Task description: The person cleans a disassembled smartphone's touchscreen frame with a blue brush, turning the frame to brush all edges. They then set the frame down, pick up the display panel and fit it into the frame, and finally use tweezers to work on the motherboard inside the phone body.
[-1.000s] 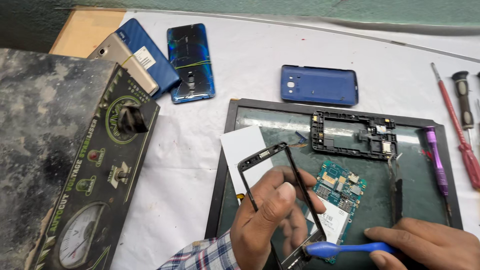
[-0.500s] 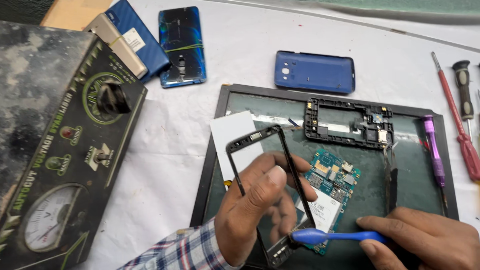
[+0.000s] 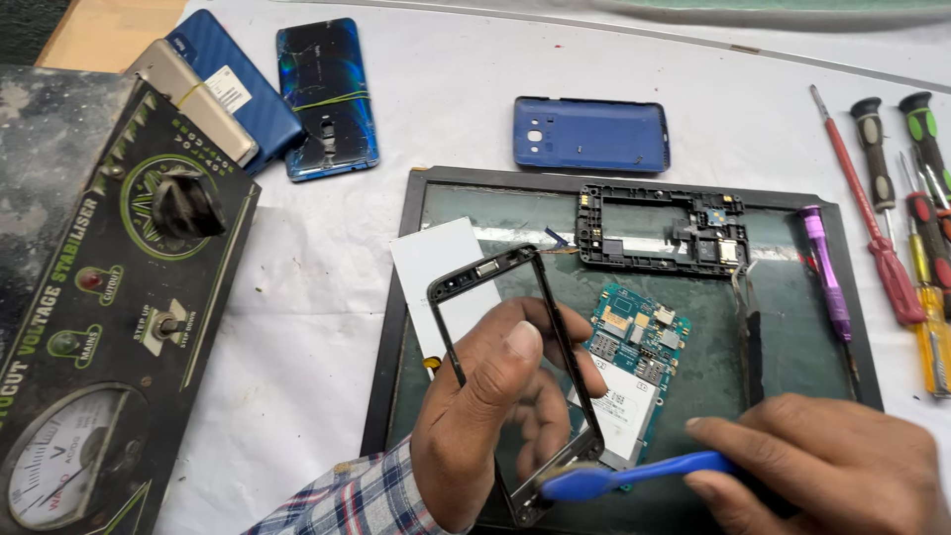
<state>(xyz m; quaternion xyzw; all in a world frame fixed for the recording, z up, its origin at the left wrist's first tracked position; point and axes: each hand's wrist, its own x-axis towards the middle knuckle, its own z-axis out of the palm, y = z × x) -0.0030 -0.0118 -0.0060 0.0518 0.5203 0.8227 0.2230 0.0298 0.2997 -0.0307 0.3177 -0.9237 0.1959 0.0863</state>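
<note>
My left hand [image 3: 490,421] holds a phone's clear front glass with a black border [image 3: 495,282], tilted up over a dark work mat [image 3: 396,327]; my thumb lies across the glass. My right hand [image 3: 842,471] grips a blue plastic pry tool [image 3: 624,479] whose flat tip touches the lower edge of the glass. Beneath lie a teal circuit board [image 3: 634,337], a white rectangular sheet [image 3: 436,260], a black phone middle frame [image 3: 659,230] and black tweezers [image 3: 750,332].
A voltage stabiliser box with a dial and knob [image 3: 109,327] fills the left. A blue back cover [image 3: 591,134] and three phones [image 3: 327,94] lie at the back. A purple screwdriver [image 3: 824,272] and several red and green screwdrivers [image 3: 892,258] lie at the right.
The view has shifted a little. The glass in my left hand and the blue tool's tip at its lower edge stay together, with only slight movement of the tool along the edge.
</note>
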